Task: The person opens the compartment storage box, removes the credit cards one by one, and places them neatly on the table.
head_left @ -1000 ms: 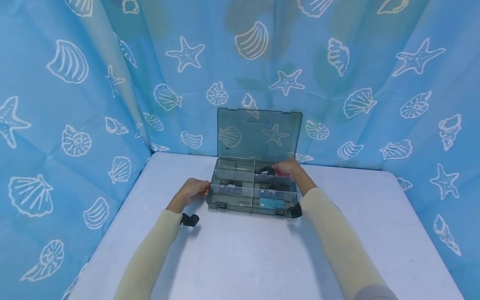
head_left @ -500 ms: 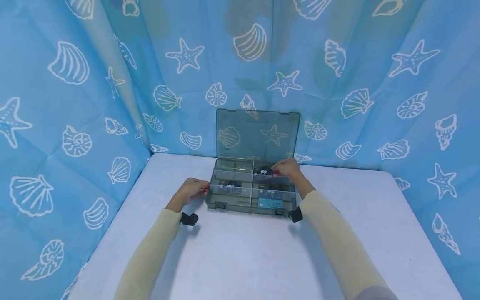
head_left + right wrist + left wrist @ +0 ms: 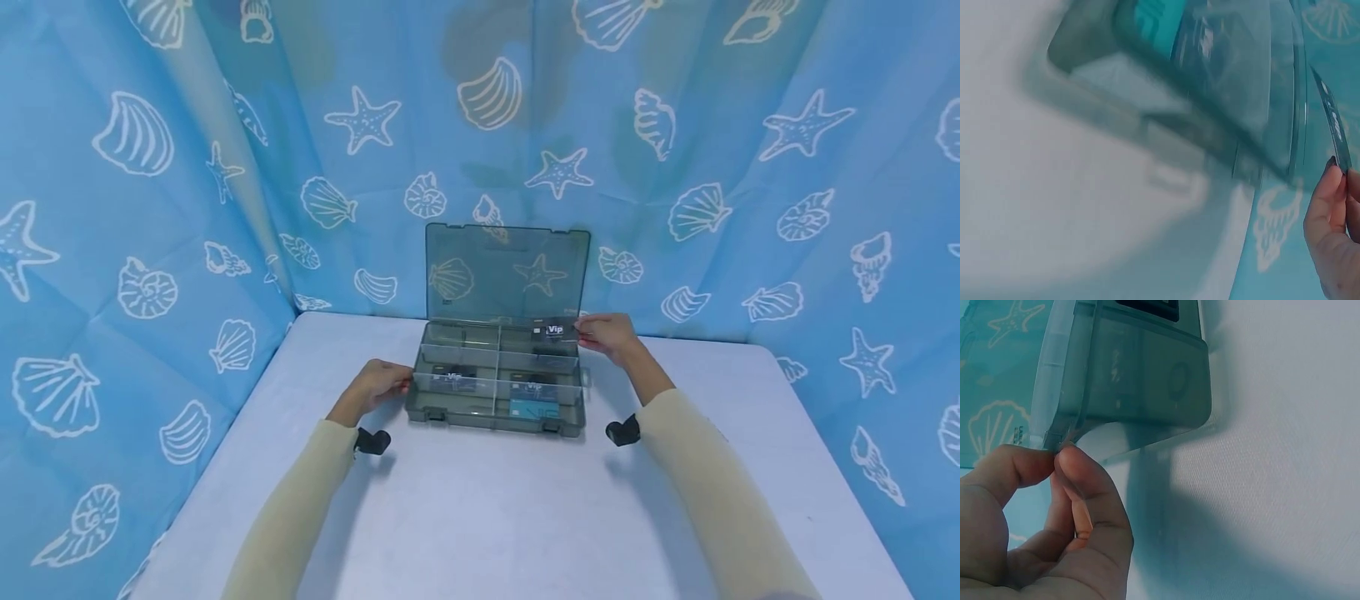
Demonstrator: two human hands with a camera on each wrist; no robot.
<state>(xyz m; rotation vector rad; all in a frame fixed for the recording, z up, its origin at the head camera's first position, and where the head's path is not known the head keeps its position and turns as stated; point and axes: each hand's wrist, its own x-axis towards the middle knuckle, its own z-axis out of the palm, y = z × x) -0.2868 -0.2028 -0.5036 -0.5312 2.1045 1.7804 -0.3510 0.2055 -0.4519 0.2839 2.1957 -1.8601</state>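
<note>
A translucent grey-green plastic divider box (image 3: 465,418) stands on the table with its lid (image 3: 506,275) upright at the back. My left hand (image 3: 378,383) is at the box's left side; in the left wrist view, thumb and forefinger (image 3: 1088,472) pinch its upper edge near the corner. With thumb and fingers, my right hand (image 3: 611,335) pinches one end of a black card (image 3: 553,330) marked "Vip", raised over the back right compartment. Another black card (image 3: 453,380) is in the middle left compartment, and a further black card (image 3: 534,385) in the middle right. A blue card (image 3: 534,409) lies front right.
Clear dividers (image 3: 496,383) split the box into several compartments. A white cloth (image 3: 480,517) covers the table. Behind and left hangs a blue curtain (image 3: 420,100) with white shell prints, close behind the lid. Black cameras (image 3: 372,442) are strapped at both wrists.
My right hand has lifted the black card from low in the back right compartment, moving it up and right. My left hand keeps its place at the box's side.
</note>
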